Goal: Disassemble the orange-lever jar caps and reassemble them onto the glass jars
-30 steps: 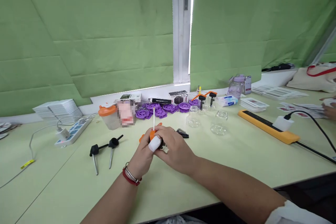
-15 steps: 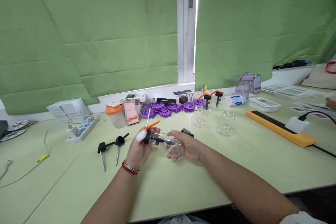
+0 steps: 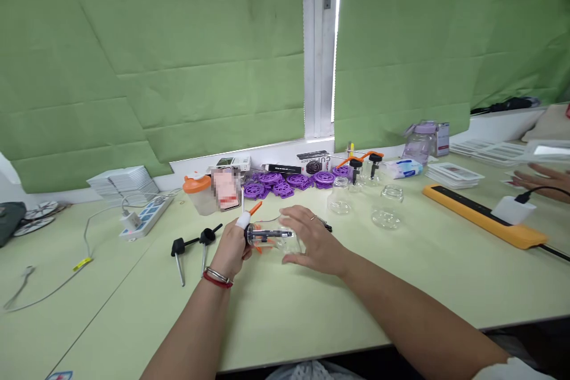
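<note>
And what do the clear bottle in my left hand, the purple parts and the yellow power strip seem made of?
Clear bottle: glossy glass or plastic; it is see-through with reflections, so both fit.
Purple parts: probably moulded plastic, smooth-looking, by their even colour and cut-out patterns.
Yellow power strip: likely hard plastic, smooth, by its even yellow sides.

Here on the left hand (image 3: 230,247), look, a smooth white wrapping (image 3: 243,220) hugs the thumb! Down at that wrist, a slim, shiny silver-coloured metal bangle (image 3: 217,274), and just on its near side a dark red band (image 3: 218,281), its material hard to tell. Over to the right hand (image 3: 314,241): bare wrist, bare forearm, then a white fabric sleeve (image 3: 507,370) at near right. Nearest of all, pale grey, gathered clothing (image 3: 307,371)!
</note>
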The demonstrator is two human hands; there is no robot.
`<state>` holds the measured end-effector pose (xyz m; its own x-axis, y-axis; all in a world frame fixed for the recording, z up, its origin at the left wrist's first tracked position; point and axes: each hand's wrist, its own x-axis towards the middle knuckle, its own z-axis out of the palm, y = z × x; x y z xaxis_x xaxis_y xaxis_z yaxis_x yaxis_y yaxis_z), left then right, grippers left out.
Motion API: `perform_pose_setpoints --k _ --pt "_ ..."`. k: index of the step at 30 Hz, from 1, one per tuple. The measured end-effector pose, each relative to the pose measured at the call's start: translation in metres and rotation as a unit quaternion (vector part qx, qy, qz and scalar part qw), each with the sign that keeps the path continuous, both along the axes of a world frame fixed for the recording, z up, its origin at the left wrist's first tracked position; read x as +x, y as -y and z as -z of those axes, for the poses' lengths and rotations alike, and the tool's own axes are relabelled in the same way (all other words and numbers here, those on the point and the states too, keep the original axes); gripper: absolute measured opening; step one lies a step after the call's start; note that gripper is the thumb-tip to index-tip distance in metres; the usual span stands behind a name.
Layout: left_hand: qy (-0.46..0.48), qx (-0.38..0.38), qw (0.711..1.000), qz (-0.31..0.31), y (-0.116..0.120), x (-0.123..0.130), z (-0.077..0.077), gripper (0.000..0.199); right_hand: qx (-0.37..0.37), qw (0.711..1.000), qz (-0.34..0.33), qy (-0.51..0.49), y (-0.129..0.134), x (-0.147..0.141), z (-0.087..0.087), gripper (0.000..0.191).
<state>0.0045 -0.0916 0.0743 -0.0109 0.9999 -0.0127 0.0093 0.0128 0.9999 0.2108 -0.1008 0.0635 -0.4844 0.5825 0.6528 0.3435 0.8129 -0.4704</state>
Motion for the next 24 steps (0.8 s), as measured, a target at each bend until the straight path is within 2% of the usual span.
perform_pose_setpoints --k 1,2,4,5,6,7,9,10,11,12,13,15,16,17,18,20,21,22,23,24 --pt "0.002 0.019 1.0 -0.012 0.0 0.001 0.001 0.032 -0.043 0.999 0.012 -0.03 -0.002 0.0 0.001 0.08" --pt "-0.001 0.04 0.999 -0.025 0.0 0.002 0.002 0.032 -0.117 0.991 0.02 -0.064 -0.003 -0.001 0.002 0.084" --pt "-0.017 0.082 0.995 -0.045 0.0 0.004 0.004 0.034 -0.304 0.947 0.015 -0.104 -0.005 -0.002 0.006 0.077" --pt "-0.025 0.093 0.994 -0.049 0.0 0.005 0.005 0.035 -0.375 0.921 0.005 -0.105 -0.006 -0.002 0.007 0.072" --pt "-0.03 0.094 0.994 -0.048 0.0 0.005 0.006 0.034 -0.408 0.908 -0.003 -0.099 -0.005 -0.002 0.008 0.069" --pt "-0.029 0.086 0.995 -0.046 -0.001 0.004 0.006 0.034 -0.4 0.912 -0.01 -0.089 -0.004 -0.002 0.008 0.067" --pt "-0.01 0.055 0.998 -0.037 -0.003 0.003 0.007 0.032 -0.29 0.954 -0.019 -0.072 -0.002 -0.001 0.005 0.07" --pt "0.002 0.047 0.998 -0.033 -0.003 0.002 0.007 0.032 -0.232 0.97 -0.022 -0.074 -0.001 -0.001 0.004 0.073" --pt "0.009 0.049 0.998 -0.034 -0.003 0.001 0.007 0.033 -0.203 0.975 -0.025 -0.085 0.0 -0.001 0.002 0.076" --pt "0.01 0.06 0.997 -0.038 -0.002 0.001 0.006 0.034 -0.215 0.971 -0.026 -0.104 0.0 -0.002 0.001 0.077" --pt "0.005 0.074 0.996 -0.042 -0.002 0.001 0.006 0.035 -0.265 0.956 -0.028 -0.125 -0.001 -0.003 0.0 0.076" --pt "-0.016 0.093 0.994 -0.047 0.0 0.002 0.005 0.036 -0.408 0.901 -0.041 -0.142 -0.001 -0.005 0.0 0.069" --pt "-0.023 0.095 0.994 -0.045 0.0 0.001 0.004 0.036 -0.452 0.881 -0.049 -0.134 0.0 -0.005 0.0 0.066" --pt "-0.026 0.09 0.995 -0.04 0.0 0.001 0.004 0.036 -0.456 0.88 -0.055 -0.12 0.001 -0.005 -0.001 0.065" --pt "-0.023 0.08 0.996 -0.035 -0.001 0.0 0.004 0.037 -0.42 0.899 -0.062 -0.104 0.002 -0.004 -0.002 0.065" --pt "-0.003 0.052 0.998 -0.021 -0.002 -0.002 0.004 0.037 -0.276 0.955 -0.074 -0.079 0.006 0.0 -0.005 0.066" --pt "0.007 0.042 0.999 -0.018 -0.003 -0.003 0.004 0.037 -0.215 0.971 -0.077 -0.073 0.007 0.001 -0.006 0.069" --pt "0.012 0.04 0.999 -0.018 -0.003 -0.003 0.003 0.038 -0.189 0.976 -0.076 -0.075 0.007 0.002 -0.007 0.073" --pt "0.01 0.047 0.999 -0.021 -0.002 -0.002 0.002 0.038 -0.206 0.972 -0.067 -0.088 0.007 0.003 -0.009 0.075" --pt "0.0 0.061 0.998 -0.022 0.0 -0.001 0.001 0.038 -0.26 0.958 -0.054 -0.106 0.006 0.003 -0.009 0.075"
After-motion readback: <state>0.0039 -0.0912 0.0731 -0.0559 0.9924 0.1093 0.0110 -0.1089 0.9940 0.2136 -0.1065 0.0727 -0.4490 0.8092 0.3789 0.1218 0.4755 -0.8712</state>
